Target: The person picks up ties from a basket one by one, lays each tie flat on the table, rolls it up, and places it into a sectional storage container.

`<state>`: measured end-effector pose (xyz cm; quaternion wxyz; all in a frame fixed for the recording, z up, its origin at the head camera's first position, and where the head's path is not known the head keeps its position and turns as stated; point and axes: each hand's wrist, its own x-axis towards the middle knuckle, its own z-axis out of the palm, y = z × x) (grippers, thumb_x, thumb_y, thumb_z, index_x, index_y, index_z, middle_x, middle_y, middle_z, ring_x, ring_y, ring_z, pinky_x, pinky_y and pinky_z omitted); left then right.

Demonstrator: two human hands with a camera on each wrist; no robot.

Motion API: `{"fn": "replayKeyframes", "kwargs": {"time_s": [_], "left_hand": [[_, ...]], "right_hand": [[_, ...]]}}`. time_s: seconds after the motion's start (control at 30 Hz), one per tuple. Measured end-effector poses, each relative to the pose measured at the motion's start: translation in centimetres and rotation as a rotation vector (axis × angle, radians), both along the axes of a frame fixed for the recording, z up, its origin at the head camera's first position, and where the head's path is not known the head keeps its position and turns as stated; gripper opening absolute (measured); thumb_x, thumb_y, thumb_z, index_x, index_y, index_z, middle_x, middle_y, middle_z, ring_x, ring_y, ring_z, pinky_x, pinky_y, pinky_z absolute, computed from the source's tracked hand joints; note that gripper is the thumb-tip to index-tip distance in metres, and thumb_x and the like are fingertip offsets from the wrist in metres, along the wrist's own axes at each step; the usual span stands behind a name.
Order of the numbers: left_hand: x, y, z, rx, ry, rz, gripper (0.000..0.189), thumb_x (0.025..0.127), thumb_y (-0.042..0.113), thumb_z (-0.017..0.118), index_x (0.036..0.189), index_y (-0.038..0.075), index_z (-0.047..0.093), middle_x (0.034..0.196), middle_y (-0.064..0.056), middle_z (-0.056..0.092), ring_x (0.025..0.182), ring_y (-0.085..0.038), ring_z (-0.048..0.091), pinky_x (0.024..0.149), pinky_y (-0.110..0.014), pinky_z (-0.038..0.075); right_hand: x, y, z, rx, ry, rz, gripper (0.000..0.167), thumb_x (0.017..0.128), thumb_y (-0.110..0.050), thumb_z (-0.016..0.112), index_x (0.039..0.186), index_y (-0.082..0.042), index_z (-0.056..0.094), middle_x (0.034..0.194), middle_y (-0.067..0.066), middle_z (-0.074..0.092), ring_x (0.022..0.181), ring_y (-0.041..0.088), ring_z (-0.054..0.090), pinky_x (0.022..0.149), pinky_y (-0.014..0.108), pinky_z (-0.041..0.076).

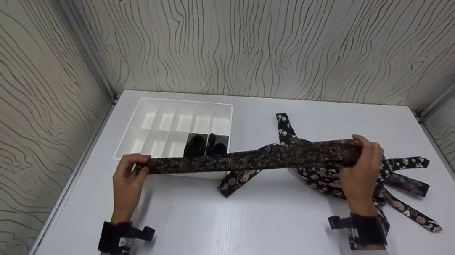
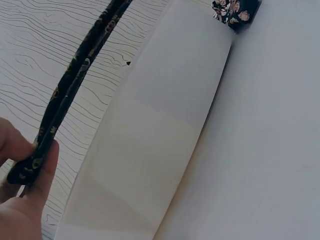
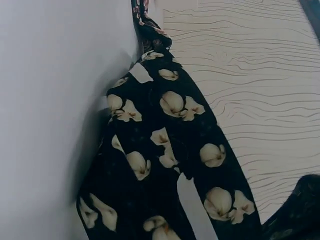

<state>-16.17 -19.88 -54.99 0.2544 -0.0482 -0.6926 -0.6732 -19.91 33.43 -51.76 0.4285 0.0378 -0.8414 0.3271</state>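
Note:
A dark patterned necktie (image 1: 249, 158) is stretched, folded lengthwise, between both hands above the table. My left hand (image 1: 129, 178) pinches its narrower end; in the left wrist view the thumb and fingers close round that end of the necktie (image 2: 65, 105). At the wider end, my right hand (image 1: 362, 175) grips the cloth. Beneath and around the right hand lies a heap of dark floral neckties (image 1: 319, 181), their tips spread outward. White blooms mark one necktie (image 3: 172, 102) in the right wrist view, where the right hand is out of sight.
A white divided box (image 1: 131, 134) stands at the back left, partly covered by the held necktie. Two of its front right compartments hold dark rolled cloth (image 1: 195, 145). One floral tie end (image 1: 238, 181) lies just in front of the box. Wood-patterned panels (image 1: 262, 38) enclose the white table (image 1: 220, 236).

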Motion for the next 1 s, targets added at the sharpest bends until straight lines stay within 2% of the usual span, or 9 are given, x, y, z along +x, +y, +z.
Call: {"fn": "replayKeyframes", "kwargs": {"time_s": [0.13, 0.3, 0.37, 0.47, 0.53, 0.67, 0.8, 0.9, 1.0], "left_hand": [[0.1, -0.7, 0.2, 0.058, 0.019, 0.034, 0.024, 0.088, -0.030, 0.054, 0.108, -0.017, 0.061, 0.114, -0.005, 0.068, 0.117, -0.020, 0.067, 0.108, -0.022, 0.052], [0.1, -1.4, 0.3, 0.084, 0.060, 0.064, 0.017, 0.090, -0.028, 0.055, 0.106, -0.022, 0.055, 0.113, -0.005, 0.068, 0.114, -0.017, 0.068, 0.105, -0.020, 0.053], [0.2, -1.6, 0.2, 0.093, 0.058, 0.062, 0.016, 0.090, -0.028, 0.055, 0.105, -0.024, 0.054, 0.112, -0.006, 0.067, 0.113, -0.016, 0.069, 0.104, -0.019, 0.054], [0.2, -1.7, 0.0, 0.080, 0.022, 0.071, 0.016, 0.090, -0.028, 0.055, 0.104, -0.022, 0.056, 0.112, -0.005, 0.067, 0.112, -0.016, 0.069, 0.105, -0.020, 0.054], [0.2, -1.8, -0.2, 0.053, -0.020, 0.089, 0.017, 0.091, -0.027, 0.056, 0.106, -0.019, 0.059, 0.111, -0.005, 0.068, 0.112, -0.016, 0.069, 0.105, -0.020, 0.054], [0.3, -2.1, -0.5, 0.004, -0.113, 0.120, 0.022, 0.093, -0.024, 0.056, 0.110, -0.013, 0.064, 0.110, -0.002, 0.069, 0.112, -0.015, 0.068, 0.104, -0.018, 0.052], [0.5, -2.3, -0.6, -0.020, -0.189, 0.121, 0.024, 0.094, -0.022, 0.056, 0.115, -0.012, 0.064, 0.112, -0.002, 0.068, 0.111, -0.011, 0.067, 0.104, -0.016, 0.052], [0.5, -2.4, -0.9, -0.038, -0.216, 0.108, 0.027, 0.093, -0.022, 0.056, 0.115, -0.010, 0.066, 0.112, -0.004, 0.068, 0.109, -0.010, 0.066, 0.101, -0.016, 0.053], [0.6, -2.5, -1.0, -0.062, -0.239, 0.083, 0.030, 0.092, -0.022, 0.056, 0.115, -0.007, 0.068, 0.113, -0.010, 0.068, 0.108, -0.011, 0.067, 0.097, -0.017, 0.054]], "right_hand": [[0.0, 0.5, -0.3, 0.000, -0.020, -0.002, 0.087, 0.060, 0.034, 0.040, 0.138, 0.000, 0.058, 0.118, 0.027, 0.049, 0.106, 0.029, 0.037, 0.083, 0.038, 0.026], [0.2, 1.2, -0.4, -0.104, -0.114, -0.046, 0.079, 0.069, 0.034, 0.040, 0.136, 0.000, 0.062, 0.134, 0.025, 0.061, 0.127, 0.041, 0.056, 0.103, 0.038, 0.046], [0.3, 1.5, -0.3, -0.141, -0.138, -0.057, 0.074, 0.073, 0.033, 0.040, 0.135, 0.000, 0.064, 0.135, 0.022, 0.066, 0.130, 0.042, 0.061, 0.112, 0.035, 0.046], [0.4, 1.8, -0.1, -0.134, -0.098, -0.023, 0.059, 0.082, 0.029, 0.047, 0.131, 0.001, 0.067, 0.126, 0.021, 0.069, 0.125, 0.035, 0.062, 0.111, 0.025, 0.043], [0.4, 2.0, 0.2, -0.108, -0.033, 0.021, 0.047, 0.087, 0.024, 0.054, 0.128, 0.004, 0.067, 0.118, 0.018, 0.065, 0.120, 0.022, 0.057, 0.106, 0.020, 0.036], [0.6, 2.5, 0.9, -0.055, 0.097, 0.071, 0.033, 0.092, 0.011, 0.067, 0.125, 0.005, 0.066, 0.112, 0.013, 0.057, 0.116, 0.002, 0.038, 0.101, 0.023, 0.030], [1.2, 3.2, 1.2, -0.011, 0.122, 0.092, 0.031, 0.093, 0.011, 0.068, 0.124, 0.006, 0.068, 0.118, 0.028, 0.062, 0.123, -0.004, 0.046, 0.109, 0.017, 0.036], [2.0, 3.9, 0.7, 0.039, 0.084, 0.071, 0.038, 0.088, 0.013, 0.068, 0.124, 0.004, 0.071, 0.115, 0.027, 0.069, 0.115, 0.013, 0.064, 0.108, 0.009, 0.038], [3.0, 4.1, 0.2, 0.088, 0.094, 0.036, 0.037, 0.084, 0.011, 0.069, 0.120, 0.003, 0.073, 0.104, 0.026, 0.070, 0.099, 0.027, 0.062, 0.102, 0.007, 0.035]]}}
